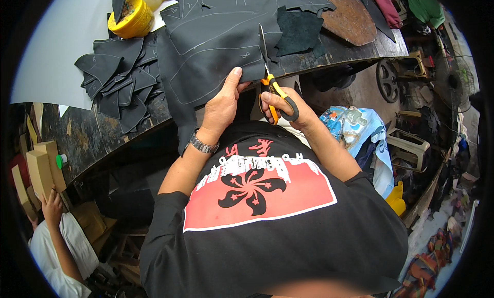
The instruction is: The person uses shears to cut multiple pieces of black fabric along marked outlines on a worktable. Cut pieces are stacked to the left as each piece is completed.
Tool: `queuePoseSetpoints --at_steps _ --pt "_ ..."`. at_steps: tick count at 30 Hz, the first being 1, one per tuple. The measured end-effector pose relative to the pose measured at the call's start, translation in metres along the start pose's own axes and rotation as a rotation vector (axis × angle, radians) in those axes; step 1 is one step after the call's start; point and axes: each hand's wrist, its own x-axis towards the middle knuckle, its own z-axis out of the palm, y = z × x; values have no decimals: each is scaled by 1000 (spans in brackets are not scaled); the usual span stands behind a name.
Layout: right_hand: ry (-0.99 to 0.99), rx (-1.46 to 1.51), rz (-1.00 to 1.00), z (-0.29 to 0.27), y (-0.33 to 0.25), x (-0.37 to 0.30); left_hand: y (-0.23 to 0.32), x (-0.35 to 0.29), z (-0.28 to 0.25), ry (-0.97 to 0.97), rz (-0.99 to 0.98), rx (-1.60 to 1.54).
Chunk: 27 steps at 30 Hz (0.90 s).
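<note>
A large sheet of black leather (221,30), marked with pale outlines of curved pieces, hangs partly over the table's front edge. My left hand (225,100), with a watch on the wrist, pinches the sheet's near edge, thumb on top. Just right of it, my right hand (288,108) grips a pair of scissors (272,87) with yellow and black handles. Their blades point away from me along the sheet's right edge and look nearly closed. To the left lies a pile of cut black leather pieces (116,79).
The dark worktable (77,143) also bears a yellow round container (131,17), a black scrap (298,31) and a brown worn board (350,20). At lower left a person's hand (51,208) touches cardboard boxes (45,169). A stool (409,149) and a fan (453,82) stand at right.
</note>
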Motion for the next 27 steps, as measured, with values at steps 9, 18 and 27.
queuePoseSetpoints --at_steps 9,18,27 --pt "26 -29 -14 -2 11 -1 3 0 7 41 44 41" --pt "95 -166 43 0 8 -9 1 0 -1 2 18 -29" --pt "-224 -59 -26 -37 -9 -18 60 14 -16 -251 10 574"
